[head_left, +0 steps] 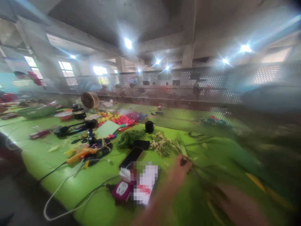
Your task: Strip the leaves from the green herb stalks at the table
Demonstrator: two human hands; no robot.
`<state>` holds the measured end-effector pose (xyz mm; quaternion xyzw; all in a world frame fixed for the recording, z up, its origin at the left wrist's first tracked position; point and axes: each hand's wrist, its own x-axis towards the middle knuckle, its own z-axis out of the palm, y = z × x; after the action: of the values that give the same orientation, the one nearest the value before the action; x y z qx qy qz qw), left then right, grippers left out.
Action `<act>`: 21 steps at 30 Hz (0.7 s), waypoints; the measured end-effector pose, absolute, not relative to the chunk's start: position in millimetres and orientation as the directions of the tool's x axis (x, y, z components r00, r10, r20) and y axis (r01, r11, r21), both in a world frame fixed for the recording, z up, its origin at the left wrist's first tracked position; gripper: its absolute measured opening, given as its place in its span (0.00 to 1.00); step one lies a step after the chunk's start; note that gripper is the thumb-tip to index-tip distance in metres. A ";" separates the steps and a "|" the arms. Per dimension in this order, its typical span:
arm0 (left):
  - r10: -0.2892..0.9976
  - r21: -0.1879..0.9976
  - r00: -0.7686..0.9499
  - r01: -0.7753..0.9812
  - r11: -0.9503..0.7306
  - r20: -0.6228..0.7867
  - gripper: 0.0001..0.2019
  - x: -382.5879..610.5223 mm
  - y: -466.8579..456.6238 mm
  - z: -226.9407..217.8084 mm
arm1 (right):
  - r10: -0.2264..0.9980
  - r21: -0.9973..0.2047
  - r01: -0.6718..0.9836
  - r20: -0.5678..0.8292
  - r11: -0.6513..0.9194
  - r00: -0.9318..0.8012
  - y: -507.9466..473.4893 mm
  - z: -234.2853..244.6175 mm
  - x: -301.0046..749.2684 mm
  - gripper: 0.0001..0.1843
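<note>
My left hand [180,169] is closed around a green leafy stem [182,148], low over the green tabletop. At the lower right my right hand [237,204] is smeared by motion, and its fingers cannot be made out. Dark, thin, blurred stems run between the two hands. Just beyond my left hand lies a loose pile of pale green and cream leafy pieces [162,142]. A phone with a lit screen [147,185] lies left of my left forearm, beside a purple power socket block [121,190].
Behind stands a perforated metal screen [164,110]. Leftward on the table are a dark phone [131,157], a green net bundle [128,138], an orange corded tool [81,154], red and yellow petals [119,120], a black cup [149,126] and a small fan [89,100]. White cable loops forward.
</note>
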<state>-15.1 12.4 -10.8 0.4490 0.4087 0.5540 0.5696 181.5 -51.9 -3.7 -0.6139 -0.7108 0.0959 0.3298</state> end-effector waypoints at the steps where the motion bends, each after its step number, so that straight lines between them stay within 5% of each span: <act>1: 0.996 0.967 0.078 -0.255 -0.012 0.033 0.16 -13.0 13.7 -14.4 | 0.937 -0.556 0.794 0.347 0.247 -0.049 -55.2 4.4 177.8 0.11; 8: 0.994 0.980 0.068 -0.186 -0.071 0.084 0.09 -3.6 17.2 -27.1 | 0.965 -0.880 0.464 0.198 0.097 0.172 -72.3 29.5 162.7 0.21; 14: 0.976 0.985 0.138 -0.064 -0.162 0.170 0.04 1.2 -0.7 -13.6 | 0.953 -0.807 0.561 0.287 0.184 0.101 -61.1 14.3 166.2 0.17; 21: 0.966 0.982 0.229 -0.173 -0.077 0.116 0.07 7.7 -15.1 -2.2 | 0.992 -0.830 0.547 0.127 0.113 -0.012 -53.7 15.7 164.9 0.13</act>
<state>7.7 -15.1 -2.2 0.5378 0.3691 0.4993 0.5704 164.9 -53.7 15.7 -0.5954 -0.6459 0.2981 0.3732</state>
